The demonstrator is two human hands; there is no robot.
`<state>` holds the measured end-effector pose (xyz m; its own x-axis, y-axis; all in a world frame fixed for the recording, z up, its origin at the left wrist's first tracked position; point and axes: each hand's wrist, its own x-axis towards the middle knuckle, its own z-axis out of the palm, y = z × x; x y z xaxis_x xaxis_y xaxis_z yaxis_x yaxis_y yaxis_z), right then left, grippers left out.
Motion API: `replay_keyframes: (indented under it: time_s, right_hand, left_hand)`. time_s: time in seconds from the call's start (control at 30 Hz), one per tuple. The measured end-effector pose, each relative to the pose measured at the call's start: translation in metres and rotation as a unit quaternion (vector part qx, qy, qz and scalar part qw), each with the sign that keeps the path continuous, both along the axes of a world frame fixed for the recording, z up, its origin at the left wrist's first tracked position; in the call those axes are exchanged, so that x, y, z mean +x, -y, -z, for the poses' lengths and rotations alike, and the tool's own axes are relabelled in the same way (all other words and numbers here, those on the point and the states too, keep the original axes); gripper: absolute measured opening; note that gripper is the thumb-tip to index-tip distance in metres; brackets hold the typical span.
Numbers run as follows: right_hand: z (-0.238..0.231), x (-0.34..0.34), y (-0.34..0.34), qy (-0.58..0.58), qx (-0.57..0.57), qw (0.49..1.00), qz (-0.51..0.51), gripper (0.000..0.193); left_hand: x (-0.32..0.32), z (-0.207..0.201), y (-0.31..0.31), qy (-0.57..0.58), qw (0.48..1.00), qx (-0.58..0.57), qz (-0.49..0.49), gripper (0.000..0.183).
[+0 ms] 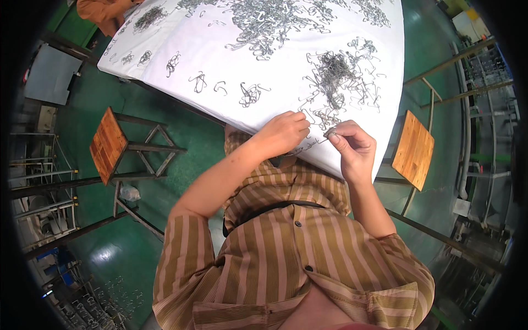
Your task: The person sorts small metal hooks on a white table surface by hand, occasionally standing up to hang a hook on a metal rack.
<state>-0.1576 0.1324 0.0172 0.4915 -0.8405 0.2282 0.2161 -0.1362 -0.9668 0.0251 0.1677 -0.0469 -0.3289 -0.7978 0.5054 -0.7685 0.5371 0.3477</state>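
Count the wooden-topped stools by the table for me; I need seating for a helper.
2. One stool stands left of the person on the green floor; the other stool stands right, beside the white table. More may be hidden.

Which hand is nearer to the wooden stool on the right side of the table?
The right hand. It is just left of the wooden stool, at the table edge. The left hand is farther left, beyond the right hand.

Bare white table [165, 38] lies open at the frame's centre left, between small wire clusters [250, 93]. At centre right a dense tangle of wire hooks [335, 74] blocks the way, and a larger heap [264, 22] fills the top centre. The right hand [352, 146] and left hand [283, 132] crowd the near edge, seemingly leaving only a narrow gap between them.
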Motion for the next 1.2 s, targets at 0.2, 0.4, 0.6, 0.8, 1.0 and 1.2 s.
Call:
replay_keyframes:
  time_s: [0.2, 0.4, 0.6, 0.8, 1.0, 1.2]
  right_hand:
    - [0.001, 0.001, -0.004, 0.004, -0.006, 1.0, 0.028, 0.006]
    - [-0.001, 0.007, -0.01, 0.001, -0.016, 0.998, 0.055, 0.005]
    - [-0.004, 0.017, -0.011, -0.02, -0.027, 0.998, 0.046, 0.004]
    - [-0.004, 0.024, -0.012, -0.023, -0.104, 0.994, 0.028, 0.006]
    - [-0.007, 0.027, -0.013, -0.061, -0.155, 0.986, 0.018, 0.006]
    - [0.008, 0.031, 0.002, -0.074, -0.167, 0.981, 0.058, 0.006]
  left_hand:
    - [0.005, 0.004, 0.02, 0.14, 0.989, -0.024, 0.037, 0.003]
    - [0.017, -0.029, 0.004, -0.062, 0.99, 0.055, -0.111, 0.006]
    - [0.008, -0.091, -0.033, -0.427, 0.898, 0.089, -0.053, 0.005]
    - [0.009, -0.1, -0.045, -0.404, 0.91, 0.095, -0.028, 0.005]
    - [0.003, -0.104, -0.046, -0.405, 0.908, 0.1, -0.039, 0.007]
    - [0.006, -0.113, -0.058, -0.394, 0.914, 0.088, -0.044, 0.008]
